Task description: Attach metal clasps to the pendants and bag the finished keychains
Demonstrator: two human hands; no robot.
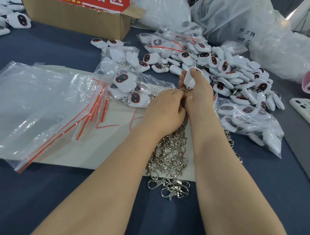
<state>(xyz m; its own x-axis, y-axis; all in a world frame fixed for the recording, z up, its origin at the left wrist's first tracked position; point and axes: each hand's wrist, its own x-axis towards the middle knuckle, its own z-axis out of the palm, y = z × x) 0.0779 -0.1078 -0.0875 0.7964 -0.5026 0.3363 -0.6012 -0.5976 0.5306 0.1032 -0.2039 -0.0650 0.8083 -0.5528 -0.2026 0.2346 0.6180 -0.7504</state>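
Observation:
My right hand point(197, 94) grips a white pendant point(190, 79), held upright above the table. My left hand point(165, 109) is closed at the pendant's lower end, pinching a small metal clasp point(185, 90) that is mostly hidden by my fingers. Beneath my wrists lies a heap of silver metal clasps point(169, 160). Loose white pendants with dark red-rimmed faces point(231, 74) are piled beyond my hands. A clear bag with finished keychains point(125, 79) lies to the left, and another filled bag point(248, 121) to the right.
A stack of clear zip bags with red strips point(38, 108) lies on a white sheet point(86, 156) at the left. A cardboard box with a red sign point(75, 14) stands at the back. Large plastic sacks point(247, 23) fill the back right. A phone point(308, 112) lies at the right edge.

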